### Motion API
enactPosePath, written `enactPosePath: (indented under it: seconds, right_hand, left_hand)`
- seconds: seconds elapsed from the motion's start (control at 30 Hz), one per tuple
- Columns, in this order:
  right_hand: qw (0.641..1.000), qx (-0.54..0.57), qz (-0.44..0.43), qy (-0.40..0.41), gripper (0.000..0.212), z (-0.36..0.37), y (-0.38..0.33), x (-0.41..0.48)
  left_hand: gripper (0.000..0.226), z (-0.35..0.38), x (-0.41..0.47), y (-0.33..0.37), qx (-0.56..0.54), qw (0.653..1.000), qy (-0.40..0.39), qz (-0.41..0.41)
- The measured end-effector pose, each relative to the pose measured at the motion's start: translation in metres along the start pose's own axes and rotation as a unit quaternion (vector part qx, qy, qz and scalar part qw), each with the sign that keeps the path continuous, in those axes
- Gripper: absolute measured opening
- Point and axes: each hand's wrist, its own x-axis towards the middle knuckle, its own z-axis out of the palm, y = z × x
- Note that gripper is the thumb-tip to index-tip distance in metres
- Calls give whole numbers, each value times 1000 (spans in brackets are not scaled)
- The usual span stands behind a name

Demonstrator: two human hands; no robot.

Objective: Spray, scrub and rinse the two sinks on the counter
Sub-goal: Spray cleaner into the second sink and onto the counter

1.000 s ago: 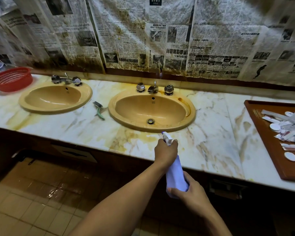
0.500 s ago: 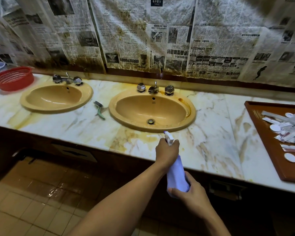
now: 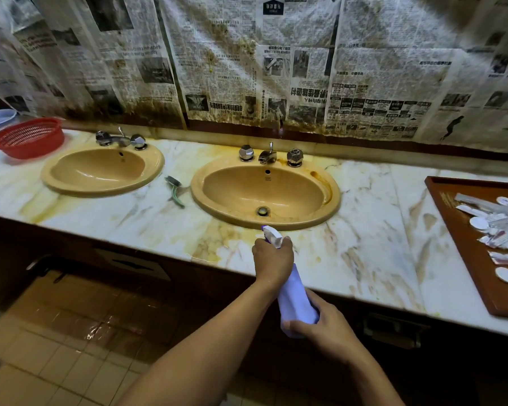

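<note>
Now, your left grip (image 3: 273, 254): wrapped tight round the neck of the spray bottle (image 3: 294, 291), just behind its white spray head. The trigger is hidden under your fingers, so you cannot tell whether it is pressed.
Your right grip (image 3: 320, 328): curled round the bottle's lower end, with the thumb across the base.
Spray bottle: pale lilac and tilted away from you. You hold it in both grips above the front edge of the counter (image 3: 373, 253), and its nozzle reaches the near rim of the right sink (image 3: 232, 197).
Right sink: a tan oval basin straight ahead of you, with a tap (image 3: 267, 156) and two faceted knobs behind it. Brown stains mark its right rim.
Left sink (image 3: 100, 168): the same tan, well off to your left.
Between the sinks: a green-handled tool (image 3: 175, 191) lies on the counter, just beside the right sink's rim. Its kind is too small to tell.
Far left: a red basket (image 3: 27, 138) stands near the left sink.
Far right: a brown tray (image 3: 449, 212) holds white sachets and round lids.
Counter: marble, stained yellow around the right sink.
Wall: covered with stained newspaper sheets (image 3: 364, 83).
</note>
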Motion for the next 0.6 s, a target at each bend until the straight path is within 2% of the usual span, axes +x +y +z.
enactPosePath:
  seconds: [0.13, 0.3, 0.47, 0.6]
  right_hand:
    - [1000, -15, -4, -11, 93, 0, -4, 5]
    - [999, -20, -7, -24, 104, 6, -5, 10]
    - [1000, -6, -11, -5, 108, 9, -1, 10]
    - [1000, 9, -6, 15, 96, 5, 5, 5]
  left_hand:
    - [39, -9, 5, 0, -11, 1000, -8, -3]
    - [39, -18, 6, 2, 17, 1000, 2, -3]
    - [38, -15, 7, -2, -12, 1000, -18, 13]
    - [42, -2, 5, 0, -27, 999, -42, 2]
